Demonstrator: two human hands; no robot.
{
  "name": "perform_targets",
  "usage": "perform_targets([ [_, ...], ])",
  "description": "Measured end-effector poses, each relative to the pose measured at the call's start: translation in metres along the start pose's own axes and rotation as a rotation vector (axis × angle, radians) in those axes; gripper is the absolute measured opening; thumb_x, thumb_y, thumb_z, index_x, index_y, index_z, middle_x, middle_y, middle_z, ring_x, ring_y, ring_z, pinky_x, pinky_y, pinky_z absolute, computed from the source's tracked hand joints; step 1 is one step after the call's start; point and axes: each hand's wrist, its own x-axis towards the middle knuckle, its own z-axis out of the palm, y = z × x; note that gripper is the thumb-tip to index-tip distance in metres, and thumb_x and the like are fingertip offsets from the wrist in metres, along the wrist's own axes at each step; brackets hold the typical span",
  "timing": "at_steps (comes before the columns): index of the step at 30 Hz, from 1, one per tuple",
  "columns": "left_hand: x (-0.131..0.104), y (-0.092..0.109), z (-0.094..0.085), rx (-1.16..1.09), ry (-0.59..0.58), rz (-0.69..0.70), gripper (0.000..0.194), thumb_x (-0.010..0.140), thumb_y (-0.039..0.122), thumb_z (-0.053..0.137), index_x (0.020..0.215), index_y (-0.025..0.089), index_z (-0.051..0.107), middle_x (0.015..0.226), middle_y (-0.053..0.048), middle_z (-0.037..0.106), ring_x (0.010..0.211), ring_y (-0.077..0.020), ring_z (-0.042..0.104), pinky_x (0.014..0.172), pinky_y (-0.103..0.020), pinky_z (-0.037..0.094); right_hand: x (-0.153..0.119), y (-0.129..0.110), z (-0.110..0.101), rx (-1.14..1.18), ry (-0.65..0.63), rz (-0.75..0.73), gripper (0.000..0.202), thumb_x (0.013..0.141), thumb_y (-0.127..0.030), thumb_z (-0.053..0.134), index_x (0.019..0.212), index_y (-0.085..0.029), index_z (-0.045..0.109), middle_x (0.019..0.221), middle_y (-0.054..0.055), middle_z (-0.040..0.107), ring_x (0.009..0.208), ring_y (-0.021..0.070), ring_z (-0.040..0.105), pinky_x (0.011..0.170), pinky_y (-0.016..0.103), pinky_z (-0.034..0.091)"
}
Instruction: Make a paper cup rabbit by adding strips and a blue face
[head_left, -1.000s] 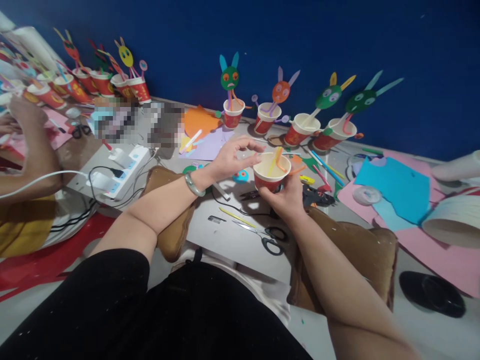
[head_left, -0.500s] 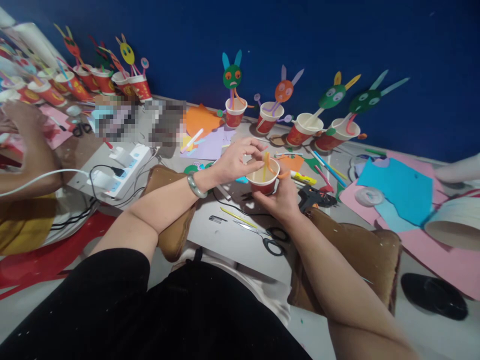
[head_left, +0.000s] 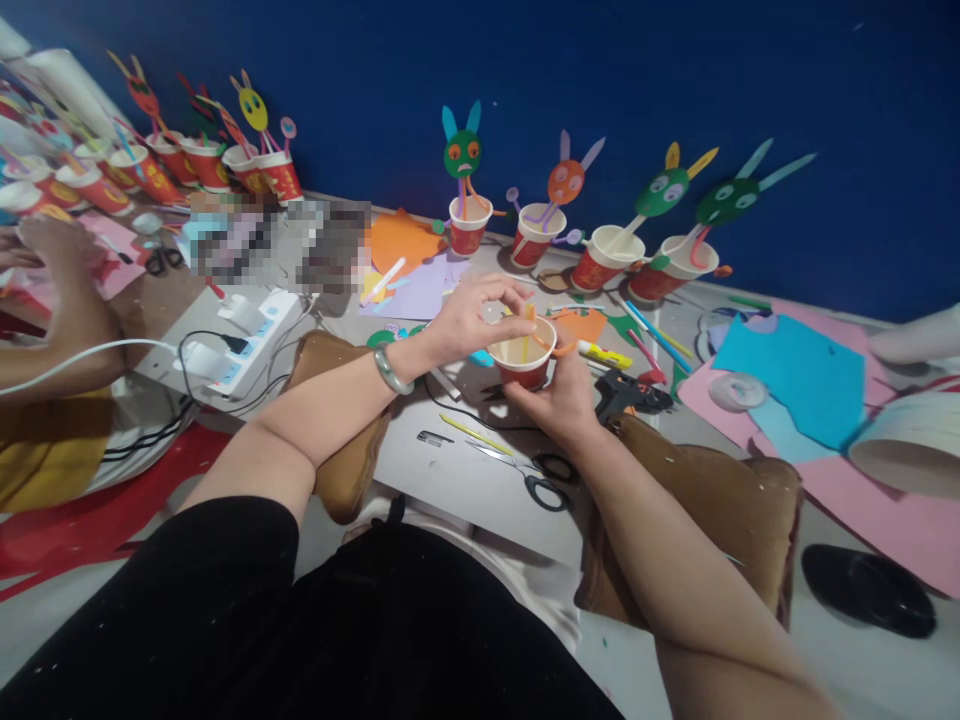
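My right hand wraps round the lower side of a red paper cup with a pale inside, thumb at the front. An orange pipe cleaner curves out over the cup's right rim. My left hand, a bangle on its wrist, is above the cup's left rim. Its thumb and fingers close on a thin yellow strip that stands upright inside the cup. The strip's lower end and part of its top are hidden. Close to my right hand lie a yellow marker and a black glue gun.
Black-handled scissors and a yellow pencil-like stick lie in front. Cups with paper puppet heads, one green, line the blue wall. A power strip stands left, near another person's arm. Blue paper and tape lie right.
The cup and my left hand have shifted very slightly to the left. My left thumb now lies further across the yellow strip. The other person's hand at the left has moved a little.
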Motion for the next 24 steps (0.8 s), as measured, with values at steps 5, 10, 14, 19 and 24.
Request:
perform_targets([
  [5, 0.002, -0.002, -0.001, -0.091, -0.035, -0.046, 0.048, 0.084, 0.067, 0.081, 0.085, 0.019, 0.077, 0.118, -0.01, 0.077, 0.112, -0.0206, 0.072, 0.108, -0.042, 0.054, -0.001, 0.0, 0.001, 0.003, -0.013, 0.009, 0.075, 0.071, -0.03, 0.077, 0.143, -0.025, 0.058, 0.138, 0.014, 0.072, 0.131, 0.0366, 0.068, 0.113, 0.055, 0.056],
  [10, 0.003, -0.002, -0.006, -0.147, -0.08, -0.041, 0.045, 0.084, 0.064, 0.084, 0.088, 0.02, 0.08, 0.12, -0.01, 0.076, 0.116, -0.0212, 0.072, 0.113, -0.044, 0.052, -0.002, 0.002, 0.005, 0.053, 0.08, 0.037, 0.069, 0.073, -0.034, 0.077, 0.138, -0.022, 0.057, 0.135, 0.017, 0.07, 0.123, 0.0354, 0.07, 0.11, 0.055, 0.056],
  [14, 0.006, -0.001, -0.011, -0.194, -0.123, -0.056, 0.046, 0.081, 0.065, 0.086, 0.089, 0.02, 0.081, 0.122, -0.01, 0.075, 0.12, -0.0222, 0.07, 0.116, -0.045, 0.05, 0.002, 0.001, 0.002, 0.079, 0.065, 0.092, 0.057, 0.076, -0.037, 0.077, 0.13, -0.024, 0.062, 0.127, 0.014, 0.071, 0.121, 0.0346, 0.069, 0.111, 0.054, 0.055],
  [19, 0.008, -0.002, -0.014, -0.201, -0.148, -0.072, 0.05, 0.081, 0.068, 0.084, 0.089, 0.018, 0.08, 0.124, -0.012, 0.076, 0.121, -0.0224, 0.07, 0.115, -0.044, 0.05, 0.003, 0.001, 0.0, 0.1, 0.048, 0.126, 0.054, 0.076, -0.039, 0.078, 0.126, -0.023, 0.065, 0.126, 0.016, 0.071, 0.121, 0.0367, 0.069, 0.112, 0.057, 0.054],
  [24, 0.007, -0.003, -0.013, -0.18, -0.142, -0.08, 0.054, 0.083, 0.072, 0.081, 0.091, 0.018, 0.079, 0.12, -0.012, 0.079, 0.116, -0.0216, 0.071, 0.113, -0.041, 0.05, 0.001, 0.001, 0.003, 0.142, 0.051, 0.127, 0.056, 0.079, -0.039, 0.077, 0.13, -0.023, 0.064, 0.128, 0.016, 0.072, 0.124, 0.036, 0.069, 0.113, 0.056, 0.054],
])
